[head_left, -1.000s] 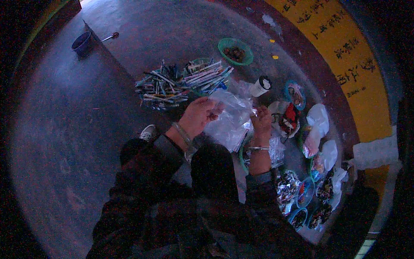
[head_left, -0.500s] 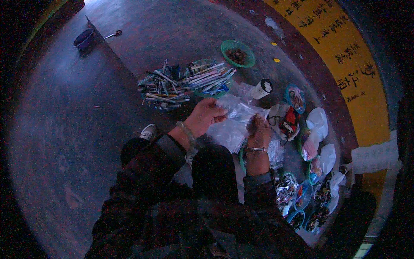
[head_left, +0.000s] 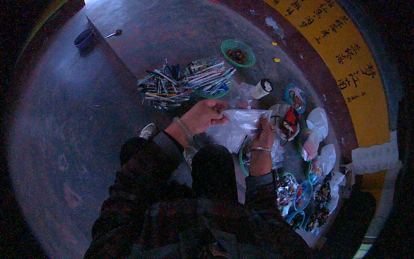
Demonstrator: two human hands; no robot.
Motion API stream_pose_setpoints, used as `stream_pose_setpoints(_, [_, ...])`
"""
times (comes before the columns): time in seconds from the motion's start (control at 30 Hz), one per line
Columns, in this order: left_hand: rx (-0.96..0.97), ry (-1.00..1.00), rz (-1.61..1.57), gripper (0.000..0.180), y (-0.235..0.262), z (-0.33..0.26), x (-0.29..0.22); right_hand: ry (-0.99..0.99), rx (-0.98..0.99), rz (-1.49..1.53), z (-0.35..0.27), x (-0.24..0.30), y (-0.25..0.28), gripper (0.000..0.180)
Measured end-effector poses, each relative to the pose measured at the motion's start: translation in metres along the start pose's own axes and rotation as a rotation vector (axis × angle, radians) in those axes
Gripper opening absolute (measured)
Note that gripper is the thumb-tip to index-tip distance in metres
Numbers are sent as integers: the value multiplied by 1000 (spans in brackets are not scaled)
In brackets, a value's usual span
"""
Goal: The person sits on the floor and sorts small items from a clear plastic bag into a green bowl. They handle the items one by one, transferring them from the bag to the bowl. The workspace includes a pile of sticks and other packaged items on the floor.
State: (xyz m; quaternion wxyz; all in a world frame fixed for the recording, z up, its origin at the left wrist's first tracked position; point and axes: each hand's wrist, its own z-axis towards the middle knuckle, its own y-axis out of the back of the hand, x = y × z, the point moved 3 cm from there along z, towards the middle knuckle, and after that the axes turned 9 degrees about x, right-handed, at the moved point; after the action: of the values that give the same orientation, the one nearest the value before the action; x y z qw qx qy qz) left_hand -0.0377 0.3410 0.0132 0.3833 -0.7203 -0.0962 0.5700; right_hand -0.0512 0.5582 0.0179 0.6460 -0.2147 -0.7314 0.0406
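Note:
A clear plastic bag [head_left: 245, 117] is stretched between my two hands above the floor. My left hand [head_left: 204, 115], with a pale bangle at its wrist, pinches the bag's left end between thumb and fingers. At the other end, my right hand [head_left: 264, 136] is closed on the bag's right edge, a thin bracelet round its wrist. Below and between the hands lies a pile of similar clear bags [head_left: 224, 136]. Part of a green basket [head_left: 243, 160] shows beside my right wrist. The picture is dark, so fine detail at the fingertips is hard to make out.
Bundles of thin rolled sticks [head_left: 164, 86] lie ahead, more in a green basket [head_left: 211, 77]. Beyond stands a green bowl [head_left: 246, 59] with brown contents. A white cup [head_left: 261, 89], a bag with red contents [head_left: 288, 121] and several filled baskets line the right. A dark tub [head_left: 83, 39] stands far left.
The bag, crumpled before, is now drawn out flat between my hands. My right hand has shifted slightly right and lower and grips its edge; my left hand has moved little.

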Motion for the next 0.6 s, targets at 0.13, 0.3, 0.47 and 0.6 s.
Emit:
stream_pose_setpoints(0.13, [69,10,-121,27,3,2,3,-5,34,-17,4,-4,3,13])
stream_pose_setpoints(0.3, [-7,-85,264,26,-3,-2,-10,-32,79,16,2,0,2,9])
stream_pose_setpoints(0.47, [-108,-105,104,22,9,3,2,167,29,-169,7,-1,13,24])
stream_pose_setpoints(0.6, [-172,-133,254,19,9,4,1,869,154,-1036,-26,35,-35,32])
